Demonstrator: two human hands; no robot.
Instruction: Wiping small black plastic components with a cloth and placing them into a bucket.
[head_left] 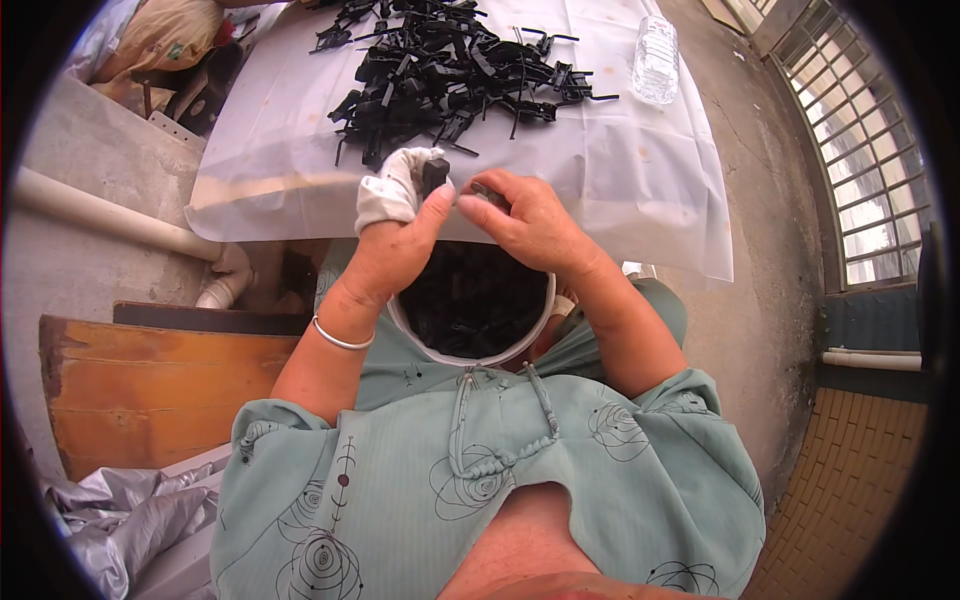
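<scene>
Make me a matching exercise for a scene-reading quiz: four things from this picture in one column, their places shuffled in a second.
1. pile of black plastic parts
2. clear bottle
3. white bucket
4. silver bangle

a. on the lap, under both hands
b. on the left wrist
c. middle of the white sheet
d. lying at the sheet's far right

Pairs: 1-c, 2-d, 3-a, 4-b

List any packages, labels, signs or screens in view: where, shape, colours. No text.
Plastic bottle: lying on the white table cover, far right; clear, ribbed, no label discernible.
Sack: top left beside the table; tan, bulging, soft.
Silver wrap: bottom left; crumpled, shiny grey.
No signs or screens.
</scene>
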